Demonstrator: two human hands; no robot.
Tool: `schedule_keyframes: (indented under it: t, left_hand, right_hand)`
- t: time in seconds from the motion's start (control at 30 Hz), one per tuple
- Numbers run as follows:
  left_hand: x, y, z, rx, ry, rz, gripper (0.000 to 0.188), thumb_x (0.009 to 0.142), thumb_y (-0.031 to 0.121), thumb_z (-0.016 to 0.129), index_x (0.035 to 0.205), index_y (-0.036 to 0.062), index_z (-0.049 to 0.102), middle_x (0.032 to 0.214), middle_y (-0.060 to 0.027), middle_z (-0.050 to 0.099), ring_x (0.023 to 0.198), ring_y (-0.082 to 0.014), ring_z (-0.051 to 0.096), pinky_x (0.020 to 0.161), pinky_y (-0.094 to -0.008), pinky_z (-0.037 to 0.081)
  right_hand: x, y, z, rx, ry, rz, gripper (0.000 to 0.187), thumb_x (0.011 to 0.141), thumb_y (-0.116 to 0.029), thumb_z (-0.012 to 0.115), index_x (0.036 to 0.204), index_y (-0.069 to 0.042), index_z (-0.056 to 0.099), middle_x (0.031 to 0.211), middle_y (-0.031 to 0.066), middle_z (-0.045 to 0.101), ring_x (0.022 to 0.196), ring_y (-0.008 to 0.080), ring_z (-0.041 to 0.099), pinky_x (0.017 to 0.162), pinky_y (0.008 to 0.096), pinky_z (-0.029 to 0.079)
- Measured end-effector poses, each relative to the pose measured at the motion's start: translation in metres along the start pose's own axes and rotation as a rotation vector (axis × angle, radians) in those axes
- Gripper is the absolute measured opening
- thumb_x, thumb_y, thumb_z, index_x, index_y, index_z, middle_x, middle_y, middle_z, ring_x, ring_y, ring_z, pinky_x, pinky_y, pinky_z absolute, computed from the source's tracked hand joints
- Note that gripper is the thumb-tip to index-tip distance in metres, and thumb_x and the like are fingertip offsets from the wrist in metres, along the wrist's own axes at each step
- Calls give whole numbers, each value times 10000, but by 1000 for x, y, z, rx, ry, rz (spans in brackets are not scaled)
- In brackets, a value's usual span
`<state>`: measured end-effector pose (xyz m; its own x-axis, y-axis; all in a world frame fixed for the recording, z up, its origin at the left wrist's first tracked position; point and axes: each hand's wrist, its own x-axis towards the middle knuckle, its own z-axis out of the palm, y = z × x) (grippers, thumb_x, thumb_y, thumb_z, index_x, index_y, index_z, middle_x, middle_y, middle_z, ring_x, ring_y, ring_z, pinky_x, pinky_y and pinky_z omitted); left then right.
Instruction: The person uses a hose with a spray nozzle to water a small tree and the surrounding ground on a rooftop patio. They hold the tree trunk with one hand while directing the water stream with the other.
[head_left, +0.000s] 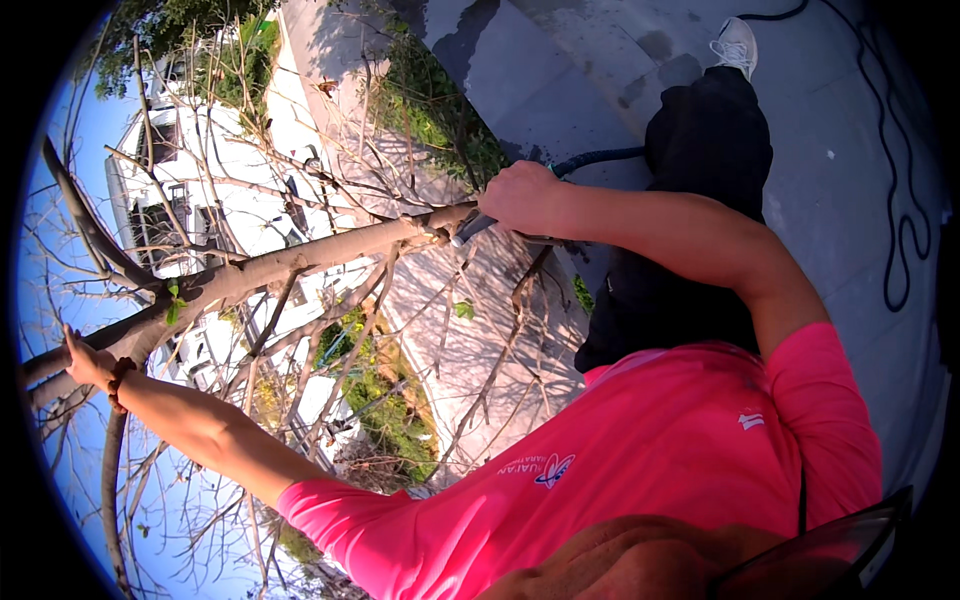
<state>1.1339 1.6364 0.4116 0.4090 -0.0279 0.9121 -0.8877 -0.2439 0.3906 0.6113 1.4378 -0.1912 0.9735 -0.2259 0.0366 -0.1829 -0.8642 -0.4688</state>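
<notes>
My left hand point(92, 364) reaches out to the far left and is closed around a thick, bare tree branch point(235, 280), thumb sticking up; some of its fingers are hidden behind the wood. A brown bead bracelet point(120, 384) circles that wrist. In the middle, my right hand point(523, 198) is wrapped around a dark tube-shaped hose nozzle point(472, 231). Its pale tip points left and lies over the branch's end. From the back of this fist a black hose point(604, 156) runs right, past my dark trousers.
Thin bare twigs point(385, 285) spread across the left half. Far below lie a paved path point(468, 330), green shrubs and white buildings point(255, 235). A grey tiled surface point(585, 85) with wet patches lies under my white shoe point(736, 46). A black hose point(890, 170) loops at right.
</notes>
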Motion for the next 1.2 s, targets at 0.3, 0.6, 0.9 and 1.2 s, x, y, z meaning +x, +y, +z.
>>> schedule_keyframes:
  t: [0.3,0.6,0.9,1.2]
  left_hand:
    - [1,1,1,44,-7,-34,386,738,168,900,909,-98,678,888,-131,705,781,-207,641,751,-369,524]
    - [8,-6,-4,63,-33,-2,425,735,203,902,967,-80,684,910,-126,715,805,-208,646,768,-362,514]
    - [6,-8,-11,-12,-79,42,353,752,171,885,919,-67,683,911,-114,708,787,-200,636,744,-361,516]
    - [0,-3,2,55,-30,-11,442,757,162,884,1004,-116,647,938,-151,711,815,-221,666,773,-347,551]
  right_hand:
    - [-13,-15,13,-27,-429,-127,379,744,-387,824,915,-59,741,887,98,742,913,310,720,759,434,564]
    - [0,-6,10,24,2,23,246,779,-300,823,896,-93,762,907,69,746,954,280,722,709,426,579]
    - [-6,-12,16,-61,-400,-115,284,744,-314,841,916,-96,782,956,80,759,947,261,726,717,402,584]
    - [-8,-12,13,-52,-200,-61,155,794,-257,766,864,-119,751,867,79,741,879,296,726,693,432,574]
